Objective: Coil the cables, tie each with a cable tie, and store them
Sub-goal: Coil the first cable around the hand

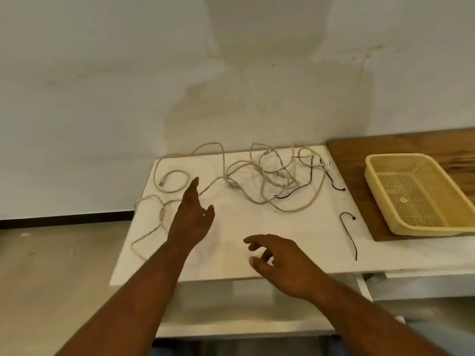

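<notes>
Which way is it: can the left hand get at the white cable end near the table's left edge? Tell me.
Probably yes. The left hand is open above the white table, its fingertips close to the white cable loop and plug end. Nothing lies between them, and the right hand hovers clear.

Cream cables [259, 176], thin black ties [349, 235], white table [295, 242], pale yellow mesh basket [401, 228], seemingly wood-grain board [359, 160].

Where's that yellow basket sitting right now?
In the head view, the yellow basket sits empty at the far right on the brown wooden board, just right of the white table where the tangled cables lie.
</notes>
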